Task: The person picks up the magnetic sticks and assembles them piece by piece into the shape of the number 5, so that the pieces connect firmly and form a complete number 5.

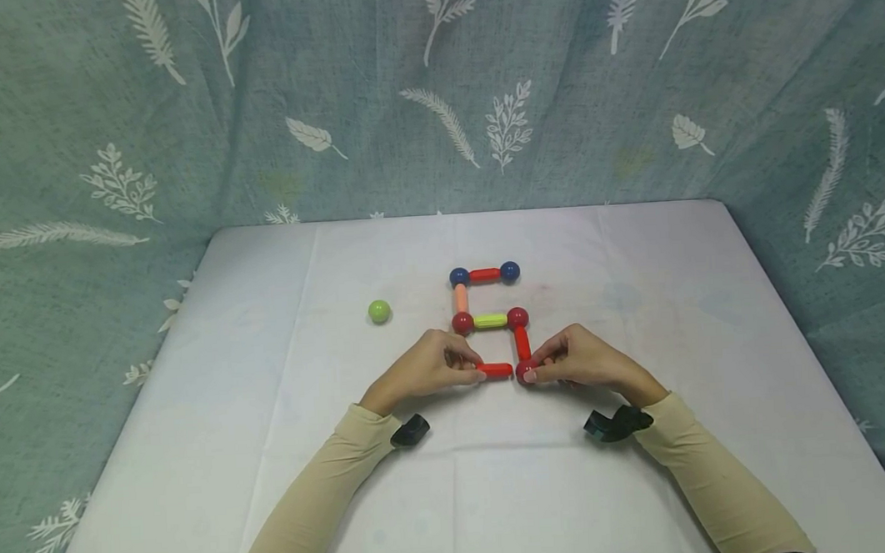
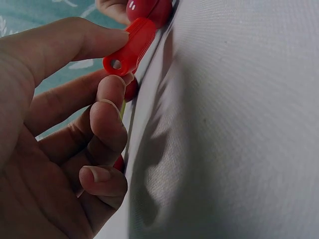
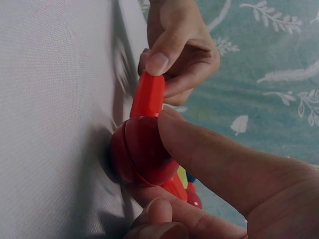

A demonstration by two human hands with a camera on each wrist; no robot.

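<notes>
My left hand [image 1: 435,364] pinches the outer end of a red stick [image 1: 498,370] between thumb and fingers. Its free end points at a dark red ball [image 1: 523,372], right at the ball's surface. Thumb and fingers of my right hand [image 1: 582,357] hold that ball from the right. From the ball a second red stick [image 1: 522,344] runs up to another red ball [image 1: 517,318]. A yellow-green stick [image 1: 490,321] links this to a red ball [image 1: 462,323] on the left. Above it, a peach stick [image 1: 461,298] leads to a blue ball [image 1: 459,277].
A further red stick [image 1: 484,274] joins that corner to a second blue ball [image 1: 510,271] at the top. One loose green ball [image 1: 379,311] lies left of the chain on the white table [image 1: 350,515]. Patterned green cloth [image 1: 376,146] hangs behind the table.
</notes>
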